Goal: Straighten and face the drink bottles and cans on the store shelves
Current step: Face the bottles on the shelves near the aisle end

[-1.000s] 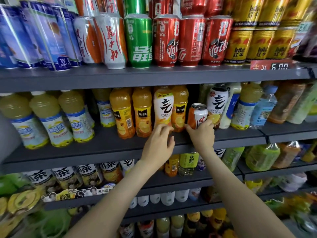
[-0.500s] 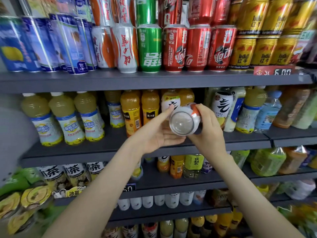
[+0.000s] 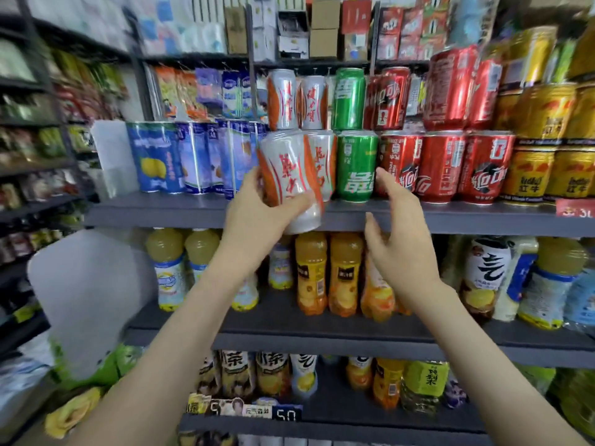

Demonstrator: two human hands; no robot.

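One tilted can (image 3: pixel 291 175) in left hand (image 3: pixel 256 218)

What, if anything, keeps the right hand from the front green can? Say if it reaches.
Probably yes. The right hand is open and empty, right beside the front green can, with nothing between. The left hand holds the white-orange can on its other side.

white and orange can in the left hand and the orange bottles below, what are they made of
The white and orange can: likely thin metal, glossy printed skin, bare silvery base. The orange bottles: probably clear plastic, juice colour shows through above printed labels.
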